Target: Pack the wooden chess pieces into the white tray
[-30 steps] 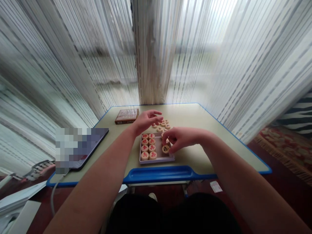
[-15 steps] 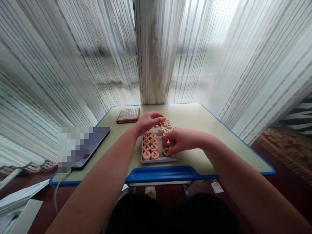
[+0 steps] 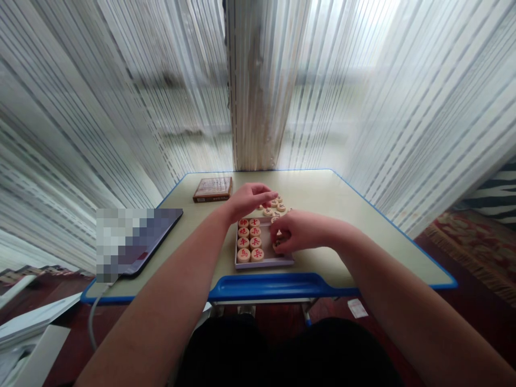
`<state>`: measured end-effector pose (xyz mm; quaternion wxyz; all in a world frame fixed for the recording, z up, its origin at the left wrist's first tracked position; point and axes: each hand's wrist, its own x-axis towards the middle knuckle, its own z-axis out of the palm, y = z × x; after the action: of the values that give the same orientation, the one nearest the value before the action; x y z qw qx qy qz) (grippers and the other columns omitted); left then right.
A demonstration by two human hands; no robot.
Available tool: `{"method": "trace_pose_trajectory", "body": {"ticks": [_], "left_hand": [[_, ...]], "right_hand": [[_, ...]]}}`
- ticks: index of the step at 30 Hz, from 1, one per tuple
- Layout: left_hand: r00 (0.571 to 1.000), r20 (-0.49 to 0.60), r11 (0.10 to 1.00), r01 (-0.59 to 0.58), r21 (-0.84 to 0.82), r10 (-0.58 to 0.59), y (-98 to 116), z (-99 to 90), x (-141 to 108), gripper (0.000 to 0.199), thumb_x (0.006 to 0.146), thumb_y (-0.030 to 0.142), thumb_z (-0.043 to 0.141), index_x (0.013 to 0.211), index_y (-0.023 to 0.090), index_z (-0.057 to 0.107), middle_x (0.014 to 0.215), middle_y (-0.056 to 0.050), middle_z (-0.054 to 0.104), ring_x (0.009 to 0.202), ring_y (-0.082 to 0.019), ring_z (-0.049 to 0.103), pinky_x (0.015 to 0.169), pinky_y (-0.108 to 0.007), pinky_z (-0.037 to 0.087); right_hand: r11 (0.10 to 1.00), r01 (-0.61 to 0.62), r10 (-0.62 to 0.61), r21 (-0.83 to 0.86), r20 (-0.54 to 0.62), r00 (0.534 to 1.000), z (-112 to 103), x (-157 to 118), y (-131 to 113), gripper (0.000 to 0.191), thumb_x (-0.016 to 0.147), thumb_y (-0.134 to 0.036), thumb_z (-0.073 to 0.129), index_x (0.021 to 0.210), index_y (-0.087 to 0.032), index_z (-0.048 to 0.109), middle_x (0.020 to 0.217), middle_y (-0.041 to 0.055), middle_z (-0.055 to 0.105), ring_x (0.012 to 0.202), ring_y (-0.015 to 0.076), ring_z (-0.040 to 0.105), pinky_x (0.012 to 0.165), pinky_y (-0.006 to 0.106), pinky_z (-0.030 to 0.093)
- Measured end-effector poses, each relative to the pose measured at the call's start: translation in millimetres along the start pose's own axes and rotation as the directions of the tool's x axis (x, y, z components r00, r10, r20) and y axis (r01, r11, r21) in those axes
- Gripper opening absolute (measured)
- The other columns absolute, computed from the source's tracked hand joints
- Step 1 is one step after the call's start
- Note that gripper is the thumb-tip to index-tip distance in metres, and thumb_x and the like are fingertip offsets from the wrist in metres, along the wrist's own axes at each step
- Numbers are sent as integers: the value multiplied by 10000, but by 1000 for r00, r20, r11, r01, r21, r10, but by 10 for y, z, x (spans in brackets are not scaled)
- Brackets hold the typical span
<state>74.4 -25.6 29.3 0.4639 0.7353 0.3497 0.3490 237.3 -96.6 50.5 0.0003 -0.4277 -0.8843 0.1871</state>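
A shallow white box [image 3: 268, 263] lies near the table's front edge. In its left half stand two columns of round xiangqi pieces [image 3: 255, 243] with red characters, faces up. My right hand [image 3: 300, 230] reaches over the box's right half, fingers closed around a dark-lettered xiangqi piece [image 3: 277, 244], which they mostly cover. Beyond the box, several loose pieces [image 3: 268, 212] with dark characters lie on the table. Over them hovers my left hand [image 3: 252, 198], its fingers stretched out to the right and holding nothing that I can see.
A flat brown box [image 3: 213, 189] lies at the table's back left. On the left side is a dark tablet-like device [image 3: 151, 250], partly blurred out, with a white cable [image 3: 93, 322]. A blue tray strip [image 3: 270, 287] lines the table's front edge. Curtains [image 3: 258, 107] hang behind.
My right hand has moved very slightly, staying over the box's right half with the piece in its fingers. My left hand stays nearly in place. The view has shifted a little.
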Motion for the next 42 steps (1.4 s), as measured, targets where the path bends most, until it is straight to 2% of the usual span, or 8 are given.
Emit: {"method": "trace_pose_trajectory", "body": {"ticks": [8, 19, 25, 42], "left_hand": [[1000, 13, 1000, 6, 8, -6, 5, 18, -4, 377, 689, 475, 638, 779, 108, 638, 645, -46, 621, 600, -112, 529, 581, -251, 398], [1000, -21, 1000, -21, 21, 21, -21, 4, 4, 382, 697, 485, 631, 772, 110, 642, 639, -43, 626, 599, -113, 541, 582, -245, 404], [1000, 20, 999, 3, 47, -4, -51, 17, 15, 388, 673, 485, 659, 773, 110, 647, 640, -39, 626, 610, -120, 550, 593, -247, 409], [1000, 25, 998, 9, 55, -10, -67, 15, 20, 380, 663, 470, 676, 770, 105, 658, 641, -44, 634, 604, -120, 553, 601, -251, 415]], "right_hand": [[998, 54, -54, 41, -6, 999, 29, 5, 9, 183, 659, -220, 634, 823, -214, 717, 622, -35, 588, 521, 73, 431, 507, 201, 305], [1000, 21, -21, 7, -29, 999, 43, 21, -10, 189, 641, -196, 608, 796, -210, 715, 657, -17, 620, 534, 85, 448, 497, 211, 299], [999, 33, -33, 6, -34, 999, 25, 8, -14, 209, 649, -200, 610, 827, -210, 720, 630, -21, 608, 527, 83, 436, 506, 215, 296], [1000, 20, -21, -13, -47, 999, 44, 25, 7, 183, 631, -184, 589, 758, -210, 718, 684, -6, 646, 563, 99, 475, 521, 218, 320]]}}
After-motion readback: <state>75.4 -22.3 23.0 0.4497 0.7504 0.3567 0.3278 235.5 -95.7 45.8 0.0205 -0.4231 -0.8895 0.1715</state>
